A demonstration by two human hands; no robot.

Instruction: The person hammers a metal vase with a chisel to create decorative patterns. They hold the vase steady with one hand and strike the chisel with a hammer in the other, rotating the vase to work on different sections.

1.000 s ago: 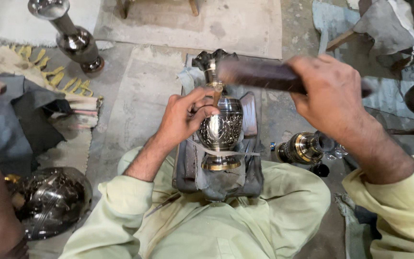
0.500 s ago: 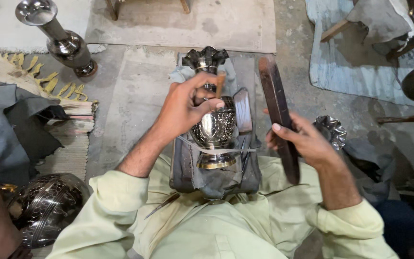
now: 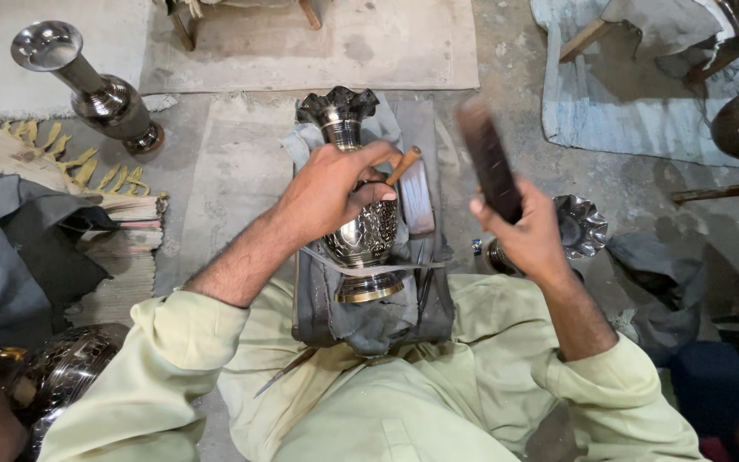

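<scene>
Your hands are at the engraved vase, chisel down and dark bar lifted.

Your left hand (image 3: 331, 192) is closed around a wooden-handled chisel (image 3: 403, 166), pressing down on the engraved metal vase (image 3: 368, 239) that lies on the grey padded block (image 3: 425, 299) in your lap, near the block's middle, its fluted mouth pointing away from you toward the far edge. A thin strap (image 3: 387, 268) crosses the vase's lower body. Your right hand (image 3: 530, 235) is wrapped tight around a dark bar (image 3: 489, 162), raised off to the right of the block; it's blurred, so whether it's wood or metal I can't tell. On the floor, a tall silver vase (image 3: 87, 85) stands at far left and another fluted vase (image 3: 576, 227) lies just behind your right hand.
</scene>
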